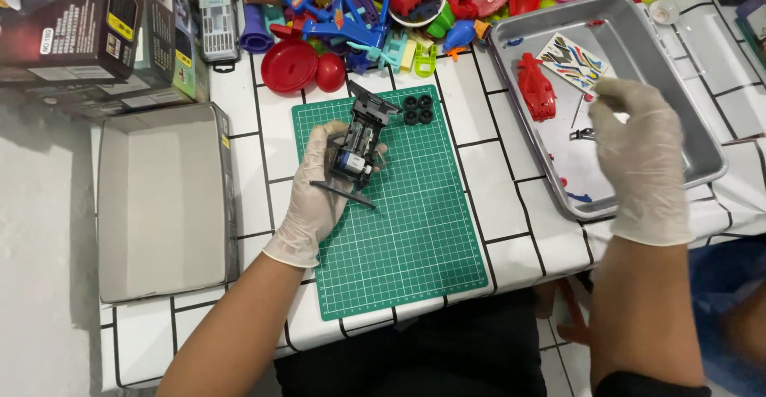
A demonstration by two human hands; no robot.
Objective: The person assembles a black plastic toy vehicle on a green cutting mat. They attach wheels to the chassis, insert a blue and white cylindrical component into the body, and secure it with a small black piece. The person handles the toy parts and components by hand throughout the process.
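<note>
My left hand (pixel 315 197), in a white glove, holds a small black toy car chassis (pixel 361 138) with a blue motor over the green cutting mat (pixel 415 237). Several small black wheels (pixel 418 110) lie on the mat just right of the chassis. My right hand (pixel 638 158), also gloved, hovers over the metal tray (pixel 702 138) with its fingers bent down near small parts; whether it grips anything is hidden. In the tray lie a red car body shell (pixel 536 87) and a sticker sheet (pixel 571 63).
An open grey cardboard box (pixel 163 201) sits left of the mat. Dark printed boxes (pixel 88 22) stand at the back left. A heap of colourful plastic toys (pixel 383 14) fills the back. The white tiled tabletop edge runs along the front.
</note>
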